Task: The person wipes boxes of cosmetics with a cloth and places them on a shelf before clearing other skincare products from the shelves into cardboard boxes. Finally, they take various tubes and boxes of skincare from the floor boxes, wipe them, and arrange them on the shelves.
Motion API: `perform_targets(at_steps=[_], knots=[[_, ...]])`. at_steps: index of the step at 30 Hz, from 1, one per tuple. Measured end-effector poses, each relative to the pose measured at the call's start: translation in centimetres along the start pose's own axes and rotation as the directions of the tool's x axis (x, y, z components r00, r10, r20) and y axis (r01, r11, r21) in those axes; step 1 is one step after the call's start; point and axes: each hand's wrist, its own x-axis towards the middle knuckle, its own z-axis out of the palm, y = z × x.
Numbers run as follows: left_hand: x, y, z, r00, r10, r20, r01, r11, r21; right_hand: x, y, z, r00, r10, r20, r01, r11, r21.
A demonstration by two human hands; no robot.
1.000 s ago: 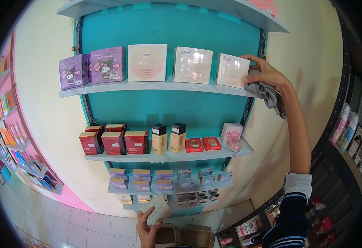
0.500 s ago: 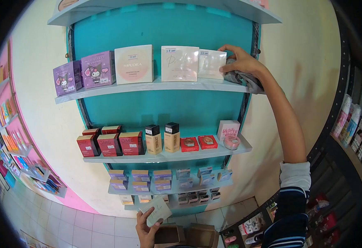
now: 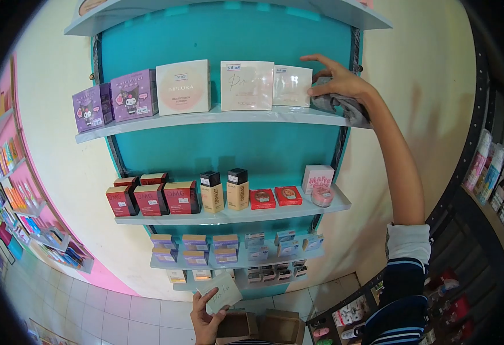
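At the right end of the upper shelf (image 3: 194, 122), my right hand (image 3: 339, 81) has a grey cloth (image 3: 349, 108) under its palm and lower fingers. Its thumb touches the right edge of a small white box (image 3: 292, 86), while the index finger stretches out above. Left of that box stands a larger white box (image 3: 246, 86), then a white Implora box (image 3: 183, 88) and two purple boxes (image 3: 133, 95). Low in the view, my left hand (image 3: 206, 316) grips a pale box (image 3: 222, 292) between thumb and fingers, above an open brown carton (image 3: 280, 329).
The shelf below (image 3: 229, 218) carries red boxes (image 3: 180, 198), two foundation bottles (image 3: 237, 191), flat red packs and a pink jar (image 3: 322, 197). Lower shelves hold small boxes. A dark rack (image 3: 482, 207) with bottles stands at the right, stocked pink shelving at the left.
The right index finger has straightened and lifted off the top of the small white box. The upper-shelf boxes sit slightly further left and higher in view. The left hand still holds its box.
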Motion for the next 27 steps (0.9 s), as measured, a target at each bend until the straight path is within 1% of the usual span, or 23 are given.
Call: perform_targets(at_steps=[2,3,4,6,8,10,11,12,13,14,15,16,17,18,19,20,22,23,24,25,26,27], knots=[[0.0,-0.4,-0.2,1.000,0.008,0.008,-0.008,1.000,0.020,-1.0,-1.1,-0.6,0.996,0.038,-0.084,-0.043,0.998,-0.048],[0.0,-0.5,-0.2,1.000,0.007,0.000,-0.007,0.999,0.050,-1.7,-1.6,-0.7,0.990,-0.004,-0.143,-0.013,0.993,-0.118],[0.1,-0.7,-0.3,1.000,0.008,-0.006,-0.008,0.997,0.080,-2.4,-2.2,-1.1,0.990,-0.005,-0.140,-0.012,0.993,-0.116],[0.1,-1.8,-1.2,1.000,0.017,-0.016,-0.015,0.995,0.103,-4.1,-3.5,-2.2,0.953,0.033,-0.300,-0.026,0.999,0.030],[0.2,-1.6,-1.3,0.999,0.029,-0.028,-0.025,0.992,0.120,-6.8,-5.1,-2.4,0.861,0.100,-0.499,0.036,0.966,0.256],[0.4,0.1,-0.5,0.992,-0.110,-0.067,0.108,0.994,-0.024,-9.9,-6.0,-1.4,0.722,0.098,-0.685,0.154,0.943,0.296],[0.7,0.4,-0.5,0.990,-0.118,-0.075,0.116,0.993,-0.028,-11.7,-6.7,0.3,0.647,0.132,-0.750,0.140,0.947,0.288],[1.1,0.7,-0.5,0.990,-0.139,-0.019,0.137,0.987,-0.084,-13.5,-7.9,2.6,0.567,0.164,-0.807,0.125,0.951,0.281],[1.5,1.0,-0.5,0.988,-0.152,0.034,0.155,0.978,-0.141,-15.2,-8.5,5.0,0.582,0.061,-0.811,0.051,0.992,0.111],[2.0,1.4,-0.1,0.987,-0.156,0.021,0.158,0.977,-0.146,-16.7,-9.1,7.8,0.642,0.030,-0.766,0.036,0.997,0.069],[2.4,1.9,0.5,0.994,-0.105,0.026,0.108,0.983,-0.147,-18.1,-10.2,11.2,0.679,0.141,-0.720,-0.010,0.983,0.183],[2.6,2.1,1.2,0.998,-0.055,0.032,0.059,0.987,-0.148,-19.4,-10.3,14.4,0.754,0.063,-0.654,0.044,0.988,0.146],[2.6,1.9,1.9,0.998,-0.060,0.022,0.063,0.987,-0.149,-20.4,-10.1,17.7,0.817,-0.031,-0.575,0.157,0.973,0.171],[2.6,1.6,2.7,0.997,0.032,0.066,-0.023,0.990,-0.138,-21.4,-11.0,20.5,0.869,-0.011,-0.495,0.102,0.982,0.157],[2.7,1.3,3.3,0.986,0.124,0.110,-0.110,0.985,-0.131,-22.1,-11.3,22.9,0.911,-0.077,-0.405,0.112,0.992,0.063],[2.9,0.8,3.6,0.988,0.119,0.102,-0.106,0.986,-0.128,-22.7,-11.4,24.9,0.920,-0.083,-0.384,0.107,0.993,0.043],[3.3,0.0,4.0,0.941,0.306,0.146,-0.319,0.945,0.073,-23.5,-12.2,27.0,0.930,-0.094,-0.355,0.109,0.994,0.024],[3.5,0.2,4.0,0.944,0.307,0.123,-0.314,0.949,0.034,-23.6,-12.5,27.6,0.928,-0.102,-0.359,0.116,0.993,0.019],[3.6,0.3,3.7,0.943,0.310,0.118,-0.316,0.948,0.034,-23.7,-12.7,27.9,0.924,-0.110,-0.366,0.124,0.992,0.014],[3.5,0.3,3.4,0.937,0.321,0.140,-0.333,0.940,0.072,-24.2,-12.7,28.3,0.907,-0.191,-0.374,0.175,0.982,-0.077],[3.3,0.3,3.1,0.930,0.329,0.165,-0.349,0.931,0.110,-24.3,-12.5,28.3,0.910,-0.188,-0.371,0.173,0.982,-0.074],[3.2,0.4,3.0,0.931,0.327,0.162,-0.347,0.931,0.112,-24.4,-12.1,28.2,0.896,-0.215,-0.388,0.207,0.976,-0.061]])
